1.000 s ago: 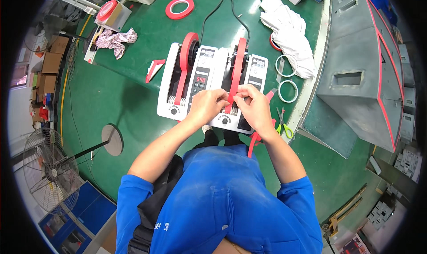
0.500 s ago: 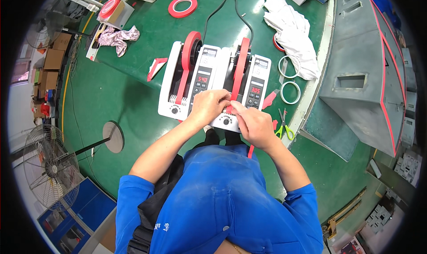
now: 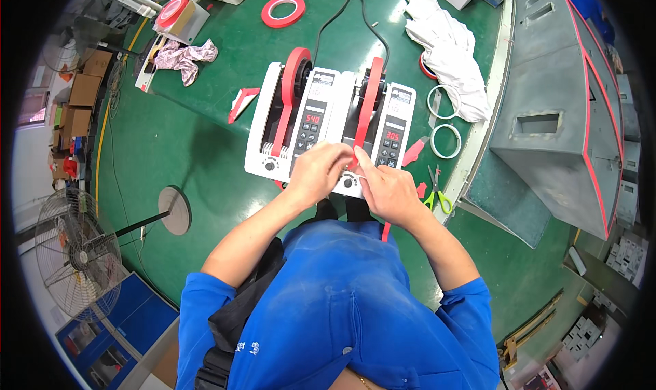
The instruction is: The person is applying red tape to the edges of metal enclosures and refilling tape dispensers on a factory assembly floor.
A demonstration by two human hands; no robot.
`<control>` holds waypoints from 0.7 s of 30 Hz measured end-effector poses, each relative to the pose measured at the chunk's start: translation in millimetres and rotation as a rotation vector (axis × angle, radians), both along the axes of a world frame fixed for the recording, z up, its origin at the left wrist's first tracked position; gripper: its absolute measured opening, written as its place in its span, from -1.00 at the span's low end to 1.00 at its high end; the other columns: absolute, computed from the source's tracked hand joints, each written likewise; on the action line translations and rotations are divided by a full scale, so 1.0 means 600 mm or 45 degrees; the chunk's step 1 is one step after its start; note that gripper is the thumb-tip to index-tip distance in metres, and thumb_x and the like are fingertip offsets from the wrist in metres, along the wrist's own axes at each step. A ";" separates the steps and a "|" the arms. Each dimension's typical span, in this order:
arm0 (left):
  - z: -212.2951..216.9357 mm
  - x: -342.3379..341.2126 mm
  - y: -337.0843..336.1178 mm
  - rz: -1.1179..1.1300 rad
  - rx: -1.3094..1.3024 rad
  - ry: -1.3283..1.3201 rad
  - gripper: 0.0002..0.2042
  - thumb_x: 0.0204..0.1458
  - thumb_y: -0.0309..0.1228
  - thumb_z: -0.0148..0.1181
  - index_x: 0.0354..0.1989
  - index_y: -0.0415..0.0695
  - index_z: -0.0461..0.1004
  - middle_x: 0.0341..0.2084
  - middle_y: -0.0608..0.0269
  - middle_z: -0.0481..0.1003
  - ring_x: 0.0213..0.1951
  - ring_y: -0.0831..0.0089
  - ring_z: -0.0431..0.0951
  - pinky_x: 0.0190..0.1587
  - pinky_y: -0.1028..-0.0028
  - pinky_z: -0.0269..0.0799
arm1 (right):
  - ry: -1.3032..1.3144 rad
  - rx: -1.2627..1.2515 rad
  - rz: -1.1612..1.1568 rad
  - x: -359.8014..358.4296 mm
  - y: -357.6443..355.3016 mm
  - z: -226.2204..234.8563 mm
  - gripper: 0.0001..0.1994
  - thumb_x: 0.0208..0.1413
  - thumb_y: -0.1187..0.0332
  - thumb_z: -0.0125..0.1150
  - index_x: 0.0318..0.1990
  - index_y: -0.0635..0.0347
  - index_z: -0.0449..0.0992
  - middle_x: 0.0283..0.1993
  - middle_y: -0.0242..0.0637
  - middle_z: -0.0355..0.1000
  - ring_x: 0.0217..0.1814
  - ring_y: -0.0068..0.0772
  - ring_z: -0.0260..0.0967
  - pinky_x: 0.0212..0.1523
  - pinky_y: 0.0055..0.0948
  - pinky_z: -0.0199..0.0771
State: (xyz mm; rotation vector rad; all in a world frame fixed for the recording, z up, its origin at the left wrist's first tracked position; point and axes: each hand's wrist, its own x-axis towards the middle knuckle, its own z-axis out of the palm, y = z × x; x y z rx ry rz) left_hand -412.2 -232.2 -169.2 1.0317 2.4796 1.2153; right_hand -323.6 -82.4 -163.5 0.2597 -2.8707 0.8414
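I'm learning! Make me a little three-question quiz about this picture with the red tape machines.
1. True or false: both hands are at the front of the right tape dispenser.
2. What lies on the green table just right of the right hand? A) scissors B) a hammer C) a cup
3. Fill in: the tape roll on the left tape dispenser is ____ in colour.

Key:
1. True: the left hand and right hand meet at its front edge.
2. A, the green-handled scissors.
3. Red.
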 end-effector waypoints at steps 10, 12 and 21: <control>-0.013 0.004 -0.005 -0.070 -0.062 -0.048 -0.90 -0.10 -0.49 0.08 -0.39 -0.16 0.46 -0.60 0.10 0.40 -0.45 0.18 0.42 -0.39 0.31 0.34 | 0.031 -0.546 -0.395 0.046 0.031 0.017 -0.53 -0.15 0.60 0.06 0.03 0.32 0.24 -0.36 -0.26 0.45 -0.60 -0.51 0.33 -0.56 -0.55 0.33; -0.007 0.014 0.008 -0.061 -0.113 -0.101 -0.89 -0.10 -0.47 0.09 -0.37 -0.16 0.47 -0.59 0.10 0.39 -0.44 0.18 0.43 -0.37 0.32 0.35 | 0.061 -0.565 -0.399 0.057 0.030 0.006 -0.53 -0.15 0.60 0.06 0.03 0.32 0.24 -0.36 -0.26 0.45 -0.62 -0.53 0.31 -0.57 -0.57 0.32; -0.006 0.026 0.010 0.052 -0.126 0.016 -0.87 -0.12 -0.52 0.11 -0.36 -0.21 0.49 -0.60 0.17 0.45 -0.49 0.32 0.41 -0.39 0.44 0.34 | 0.328 -0.277 -0.104 0.044 0.041 -0.004 -0.47 -0.22 0.61 0.09 0.04 0.38 0.21 -0.32 -0.28 0.44 -0.41 -0.38 0.31 -0.36 -0.46 0.30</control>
